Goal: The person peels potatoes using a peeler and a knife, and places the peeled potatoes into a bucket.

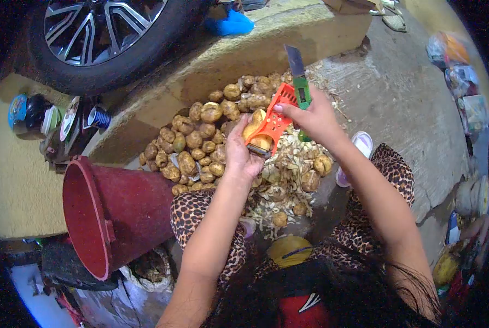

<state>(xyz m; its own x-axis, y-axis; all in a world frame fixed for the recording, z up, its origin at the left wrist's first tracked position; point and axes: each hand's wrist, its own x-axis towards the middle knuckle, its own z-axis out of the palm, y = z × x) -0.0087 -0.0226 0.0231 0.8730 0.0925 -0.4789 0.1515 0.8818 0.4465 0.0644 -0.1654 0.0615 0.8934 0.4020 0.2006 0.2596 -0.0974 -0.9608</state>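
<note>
My left hand (241, 153) is closed around a partly peeled potato (253, 126) whose yellow flesh shows. My right hand (316, 117) grips an orange peeler (279, 121), its blade end lying over the potato. The same hand also holds a green-handled knife (301, 90) with its blade pointing up and away from me. Behind and left of my left hand, a heap of brown unpeeled potatoes (185, 126) spreads over the ground. Below both hands lies a pile of pale peelings (285, 169), with a few potatoes on and beside it.
A red bucket (135, 210) lies tipped at left, its mouth facing left. Behind the potatoes runs a concrete ledge (162, 90) with a car wheel (108, 38) and a blue plastic bag (231, 24). Bagged items (463, 82) line the right side. A yellow round object (289, 250) is near my lap.
</note>
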